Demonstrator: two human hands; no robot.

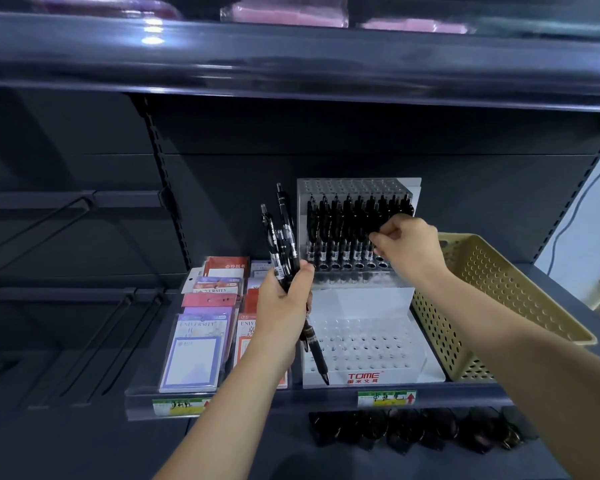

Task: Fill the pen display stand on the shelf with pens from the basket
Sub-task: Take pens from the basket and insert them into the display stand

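My left hand [284,299] grips a bundle of several black pens [281,244], their tops pointing up and one tip hanging down over the front stand. My right hand [407,249] pinches a black pen at the right end of the rear clear display stand [357,187], which holds several upright black pens [340,226]. In front of it sits a white TOME stand [364,341] with rows of open holes. The beige perforated basket [492,289] stands to the right; its contents are hidden.
Packaged notepads [205,327] lie left of the stands. The dark shelf has a front rail with price labels [387,398]. Another shelf overhangs above. Dark items [413,431] lie on the shelf below.
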